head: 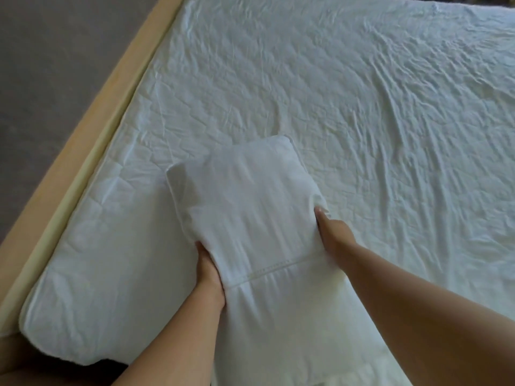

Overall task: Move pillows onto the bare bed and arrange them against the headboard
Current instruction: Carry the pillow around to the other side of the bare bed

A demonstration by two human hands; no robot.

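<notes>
The soft white pillow in a cotton case with a stitched hem band [250, 218] is held out lengthwise over the near part of the bed, its near end running out of the bottom of the picture, so its full length is cut off. The left hand [207, 268] grips its left side with the fingers tucked under the fabric and hidden. The right hand [333, 235] holds the opposite side with one fingertip showing at the edge and the rest of the fingers buried in the case. The pillow thus sits between the two hands, its far end reaching past both. Whether its underside touches the bed cannot be told. Beneath it lies the wrinkled white sheet over the mattress [362, 107], whose rounded near-left corner is in view. Along the left runs the pale wooden bed frame [111, 93], then grey floor [50, 65]. The far right edge of the bed is cut off.
</notes>
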